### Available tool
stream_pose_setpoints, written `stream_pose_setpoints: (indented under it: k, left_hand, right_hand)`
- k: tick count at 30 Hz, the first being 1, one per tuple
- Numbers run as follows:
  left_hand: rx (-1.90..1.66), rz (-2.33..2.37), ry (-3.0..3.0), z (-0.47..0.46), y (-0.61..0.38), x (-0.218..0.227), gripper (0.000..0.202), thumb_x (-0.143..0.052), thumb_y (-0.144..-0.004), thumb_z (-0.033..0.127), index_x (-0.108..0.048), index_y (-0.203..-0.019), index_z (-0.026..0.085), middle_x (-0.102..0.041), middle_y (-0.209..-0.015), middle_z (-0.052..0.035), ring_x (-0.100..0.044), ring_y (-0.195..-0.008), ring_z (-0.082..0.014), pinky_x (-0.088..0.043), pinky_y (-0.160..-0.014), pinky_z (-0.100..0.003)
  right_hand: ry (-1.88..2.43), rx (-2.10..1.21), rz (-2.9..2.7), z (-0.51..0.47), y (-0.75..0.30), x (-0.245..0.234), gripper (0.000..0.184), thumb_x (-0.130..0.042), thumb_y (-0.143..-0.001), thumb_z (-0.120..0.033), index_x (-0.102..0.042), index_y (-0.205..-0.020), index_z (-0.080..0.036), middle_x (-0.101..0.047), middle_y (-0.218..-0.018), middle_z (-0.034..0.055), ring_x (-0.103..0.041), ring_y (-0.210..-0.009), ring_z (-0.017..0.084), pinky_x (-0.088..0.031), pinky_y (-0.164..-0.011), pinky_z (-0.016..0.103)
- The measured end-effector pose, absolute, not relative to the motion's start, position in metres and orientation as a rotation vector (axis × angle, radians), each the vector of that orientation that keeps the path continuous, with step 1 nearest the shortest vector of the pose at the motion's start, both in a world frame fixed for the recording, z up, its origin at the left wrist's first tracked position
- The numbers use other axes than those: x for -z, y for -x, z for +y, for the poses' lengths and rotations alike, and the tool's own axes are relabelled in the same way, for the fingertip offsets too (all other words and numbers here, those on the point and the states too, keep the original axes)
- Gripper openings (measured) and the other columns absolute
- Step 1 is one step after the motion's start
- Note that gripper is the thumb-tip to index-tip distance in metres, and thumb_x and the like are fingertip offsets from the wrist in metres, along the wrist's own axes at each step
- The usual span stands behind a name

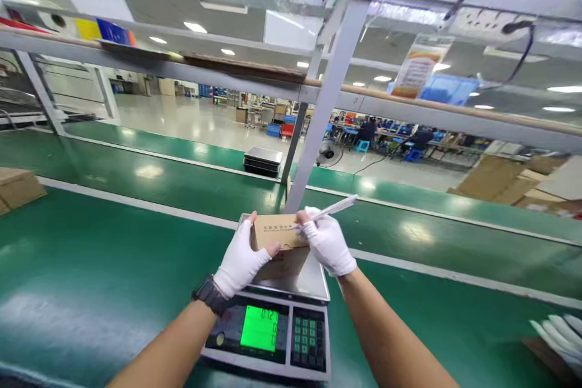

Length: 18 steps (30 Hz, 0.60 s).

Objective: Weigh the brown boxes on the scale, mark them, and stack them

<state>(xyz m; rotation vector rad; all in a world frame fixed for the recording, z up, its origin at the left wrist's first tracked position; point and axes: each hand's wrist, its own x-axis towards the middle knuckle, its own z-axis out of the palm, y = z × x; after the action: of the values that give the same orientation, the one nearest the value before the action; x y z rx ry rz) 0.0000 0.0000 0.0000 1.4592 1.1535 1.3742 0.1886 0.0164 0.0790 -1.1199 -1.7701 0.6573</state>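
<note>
A small brown cardboard box (280, 236) rests on the steel pan of a digital scale (313, 282) with a lit green display. My left hand (240, 262), in a white fingerless glove with a dark watch at the wrist, grips the box's left side. My right hand (328, 244), also gloved, holds a white pen (331, 210) with its tip on the top of the box and rests against the box's right edge.
The scale stands on a green conveyor belt (113, 267). A brown carton (16, 188) lies at the far left. A second scale (262, 161) sits beyond a grey frame post (327, 103). Stacked cartons (500, 182) are at right; white gloves (561, 333) at the lower right edge.
</note>
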Motion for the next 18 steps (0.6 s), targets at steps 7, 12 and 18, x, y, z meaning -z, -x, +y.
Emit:
stream_pose_setpoints:
  k: [7, 12, 18]
  left_hand:
    - [-1.368, 0.976, -1.369, 0.01, 0.007, -0.002, 0.1, -0.08, -0.064, 0.053, -0.028, -0.142, 0.016, -0.046, -0.134, -0.0165, -0.052, -0.12, -0.0305, -0.044, -0.105, -0.046]
    - [-1.373, 0.97, -1.352, 0.009, 0.006, 0.002, 0.1, -0.081, -0.064, 0.053, -0.029, -0.142, 0.017, -0.048, -0.132, -0.0153, -0.054, -0.116, -0.0293, -0.047, -0.102, -0.045]
    - [-1.372, 0.987, -1.341, 0.008, 0.005, -0.001, 0.1, -0.081, -0.063, 0.053, -0.03, -0.141, 0.017, -0.049, -0.131, -0.0148, -0.055, -0.114, -0.0283, -0.047, -0.1, -0.043]
  right_hand:
    - [1.382, -0.442, -2.008, 0.046, -0.166, -0.085, 0.027, -0.051, -0.092, -0.034, -0.06, -0.072, -0.019, -0.066, -0.073, 0.0028, -0.06, -0.072, 0.019, -0.04, -0.069, 0.026]
    - [1.492, -0.431, -1.966, 0.054, -0.158, -0.084, 0.03, -0.049, -0.093, -0.032, -0.062, -0.07, -0.019, -0.068, -0.074, 0.0053, -0.063, -0.074, 0.02, -0.042, -0.07, 0.025]
    - [1.531, -0.356, -2.008, 0.054, -0.159, -0.08, 0.028, -0.05, -0.093, -0.034, -0.064, -0.073, -0.019, -0.068, -0.075, 0.005, -0.064, -0.074, 0.019, -0.043, -0.072, 0.025]
